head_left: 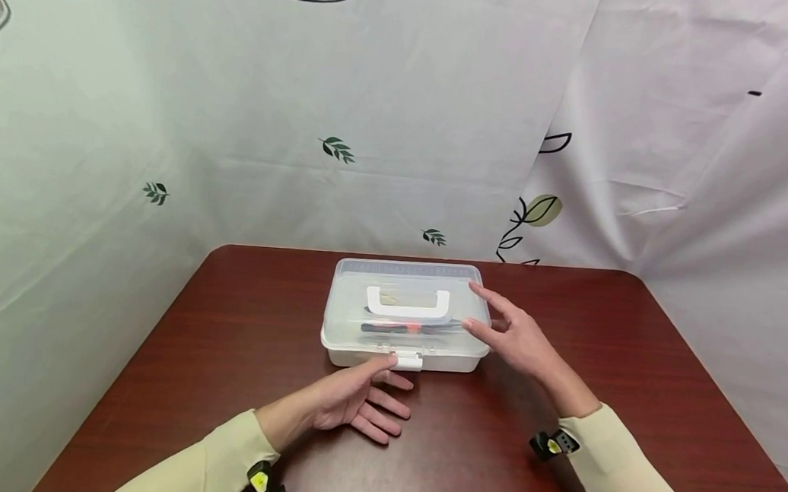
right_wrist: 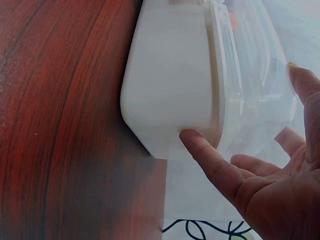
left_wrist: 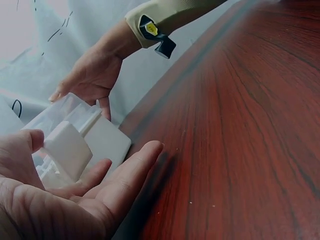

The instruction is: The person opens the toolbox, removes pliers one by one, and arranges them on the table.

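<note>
A plastic storage box with a clear lid [head_left: 344, 319], a white base [right_wrist: 170, 75] and a white carrying handle [head_left: 406, 312] sits closed on the table. Through the lid shows a dark, slim item with an orange part [head_left: 388, 327]; its kind is unclear. At the box's front, my left hand [head_left: 349, 401] has its thumb at the white latch [left_wrist: 67, 150], the other fingers extended below it. My right hand [head_left: 524, 345] is spread at the box's right end. In the right wrist view, one of its fingertips touches the base's side and others are near the lid.
The dark red wooden table [head_left: 221, 356] has rounded far corners. White fabric with printed leaves [head_left: 337, 149] hangs behind it and at both sides. Each wrist wears a black strap with a small device [head_left: 555, 445] over a pale sleeve.
</note>
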`<state>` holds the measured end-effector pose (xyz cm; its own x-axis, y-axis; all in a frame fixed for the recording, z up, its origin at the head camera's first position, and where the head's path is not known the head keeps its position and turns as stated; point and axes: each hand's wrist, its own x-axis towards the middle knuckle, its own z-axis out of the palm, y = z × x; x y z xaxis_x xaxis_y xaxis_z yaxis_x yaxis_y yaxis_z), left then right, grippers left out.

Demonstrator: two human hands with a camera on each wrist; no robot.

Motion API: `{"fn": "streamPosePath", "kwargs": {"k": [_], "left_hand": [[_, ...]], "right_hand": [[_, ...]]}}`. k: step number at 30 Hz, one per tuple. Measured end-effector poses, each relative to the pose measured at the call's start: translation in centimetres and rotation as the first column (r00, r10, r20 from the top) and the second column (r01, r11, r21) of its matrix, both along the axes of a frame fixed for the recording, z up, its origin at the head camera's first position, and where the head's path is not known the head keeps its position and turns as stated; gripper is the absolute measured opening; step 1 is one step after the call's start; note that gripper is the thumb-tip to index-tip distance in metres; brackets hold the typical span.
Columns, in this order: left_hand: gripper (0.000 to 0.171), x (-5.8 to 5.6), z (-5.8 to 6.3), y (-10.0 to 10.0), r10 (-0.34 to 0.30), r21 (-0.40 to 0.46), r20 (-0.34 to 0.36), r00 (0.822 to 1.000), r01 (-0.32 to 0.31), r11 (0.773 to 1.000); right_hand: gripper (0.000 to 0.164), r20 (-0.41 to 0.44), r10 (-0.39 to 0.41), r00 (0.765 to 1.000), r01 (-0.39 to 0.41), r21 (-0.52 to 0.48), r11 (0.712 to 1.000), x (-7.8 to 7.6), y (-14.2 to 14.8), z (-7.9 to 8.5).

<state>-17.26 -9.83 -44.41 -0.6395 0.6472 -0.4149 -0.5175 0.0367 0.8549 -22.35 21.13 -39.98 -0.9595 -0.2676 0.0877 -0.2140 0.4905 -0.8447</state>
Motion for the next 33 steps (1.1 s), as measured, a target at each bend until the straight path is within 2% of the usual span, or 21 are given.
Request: {"fn": "streamPosePath", "kwargs": {"k": [8,17,21,26,29,33], "left_hand": [[0.061,0.3,-0.1,-0.2,-0.027,-0.012,0.001,1.0,0.027,1.0],[0.035,0.0,-0.9,-0.3,0.012,-0.047,-0.035,0.999,-0.013,0.999],[0.034,-0.4,-0.9,-0.7,0.019,-0.057,-0.035,0.999,-0.021,0.998],[0.034,-0.4,-0.2,-1.3,-0.015,-0.064,-0.037,0.999,0.012,0.998],[0.041,-0.2,0.7,-2.3,-0.043,-0.082,-0.049,0.998,0.039,0.996],[0.053,-0.1,2.3,-4.3,-0.051,-0.107,-0.084,0.995,0.042,0.993]], "right_hand": [[0.072,-0.004,0.0,1.0,0.0,0.0,1.0,0.0,0.0,0.0],[0.072,-0.029,-0.016,0.999,0.017,0.016,1.0,0.4,-0.3,0.0],[0.072,-0.032,-0.021,0.999,0.021,0.003,1.0,0.6,-0.3,0.0],[0.071,-0.029,-0.029,0.999,0.028,-0.001,1.0,0.8,-0.3,0.0],[0.071,-0.024,-0.029,0.999,0.029,-0.001,1.0,0.8,-0.2,0.0],[0.071,-0.012,-0.017,1.0,0.017,-0.006,1.0,0.8,-0.1,-0.1]]}}
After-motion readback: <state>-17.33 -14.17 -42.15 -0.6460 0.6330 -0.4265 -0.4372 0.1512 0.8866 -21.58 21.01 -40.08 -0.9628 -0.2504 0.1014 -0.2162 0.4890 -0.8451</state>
